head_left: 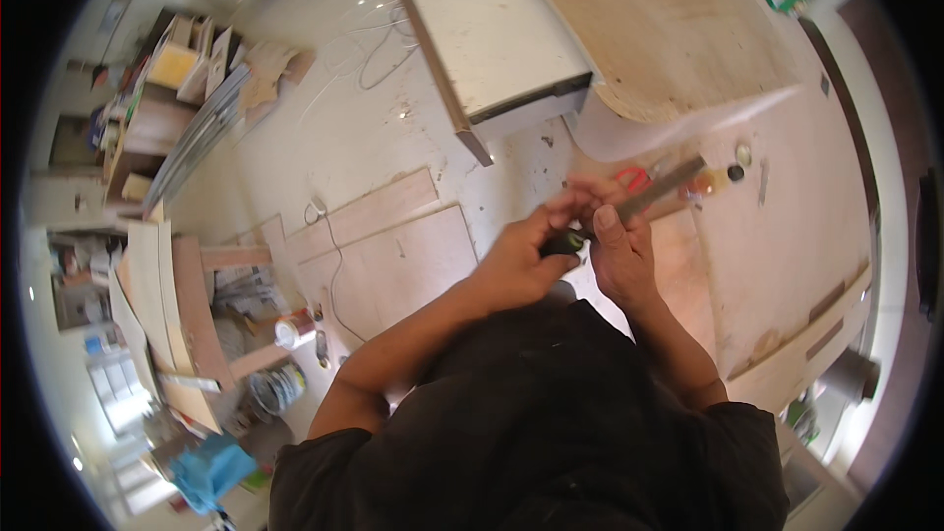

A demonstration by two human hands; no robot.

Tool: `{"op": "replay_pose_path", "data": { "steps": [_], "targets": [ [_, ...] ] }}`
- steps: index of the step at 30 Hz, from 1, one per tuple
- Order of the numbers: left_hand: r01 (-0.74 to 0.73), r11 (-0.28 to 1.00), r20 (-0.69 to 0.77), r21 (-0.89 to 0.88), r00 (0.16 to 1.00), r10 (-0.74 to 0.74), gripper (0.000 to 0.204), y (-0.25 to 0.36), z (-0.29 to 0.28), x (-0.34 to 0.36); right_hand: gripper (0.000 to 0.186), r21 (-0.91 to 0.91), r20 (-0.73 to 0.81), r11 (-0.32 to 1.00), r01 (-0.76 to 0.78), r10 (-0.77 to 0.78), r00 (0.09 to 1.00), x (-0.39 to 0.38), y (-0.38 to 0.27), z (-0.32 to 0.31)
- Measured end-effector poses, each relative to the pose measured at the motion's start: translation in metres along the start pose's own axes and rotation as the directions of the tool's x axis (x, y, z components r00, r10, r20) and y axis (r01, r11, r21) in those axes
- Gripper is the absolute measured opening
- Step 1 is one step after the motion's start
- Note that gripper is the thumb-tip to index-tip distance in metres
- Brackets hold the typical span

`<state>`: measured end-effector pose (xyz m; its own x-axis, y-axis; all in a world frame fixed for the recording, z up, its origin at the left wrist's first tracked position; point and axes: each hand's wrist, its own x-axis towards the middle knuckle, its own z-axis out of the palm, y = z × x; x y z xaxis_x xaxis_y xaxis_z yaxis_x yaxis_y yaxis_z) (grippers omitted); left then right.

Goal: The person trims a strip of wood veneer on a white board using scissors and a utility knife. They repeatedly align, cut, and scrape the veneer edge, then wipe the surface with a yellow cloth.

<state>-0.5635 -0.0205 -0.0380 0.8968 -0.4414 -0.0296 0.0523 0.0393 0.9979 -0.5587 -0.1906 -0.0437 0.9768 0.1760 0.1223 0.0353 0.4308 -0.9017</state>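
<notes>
Both of my hands are together in front of my body, at the middle of the view. My left hand (536,254) is closed around a black and green handle. From it a flat, grey-brown metal bar slants up to the right; together they look like a file (671,185). My right hand (623,258) grips the bar close to the handle, its thumb lying along the top. Some fingers of both hands are blurred or hidden behind one another. Just beyond the right fingers, a red loop-shaped thing (631,178) lies partly covered.
A small bottle of orange liquid (706,183) lies to the right on the pale work surface (787,226). Ahead stand a white-topped panel (492,25) and a curved wooden board (669,39). Wood sheets (393,256), a cable (339,280) and a can (277,388) are at left.
</notes>
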Motion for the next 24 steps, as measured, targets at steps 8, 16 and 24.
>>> {"op": "replay_pose_path", "data": {
  "steps": [8,16,24],
  "targets": [
    [0.008,0.964,-0.690,-0.265,0.697,-0.195,0.043,0.021,-0.056,-0.062,0.045,-0.688,0.370,0.623,0.371,-0.138,0.919,0.112,0.049,0.015],
    [0.047,0.975,-0.777,-0.219,0.596,-0.203,0.044,0.024,-0.053,-0.047,0.033,-0.657,0.595,0.409,0.633,-0.235,0.769,0.167,0.094,0.021],
    [0.040,0.932,-0.785,-0.359,0.527,-0.325,0.053,0.002,-0.040,-0.024,0.063,-0.685,0.493,0.382,0.620,-0.383,0.781,0.120,0.145,0.018]
  ]
}}
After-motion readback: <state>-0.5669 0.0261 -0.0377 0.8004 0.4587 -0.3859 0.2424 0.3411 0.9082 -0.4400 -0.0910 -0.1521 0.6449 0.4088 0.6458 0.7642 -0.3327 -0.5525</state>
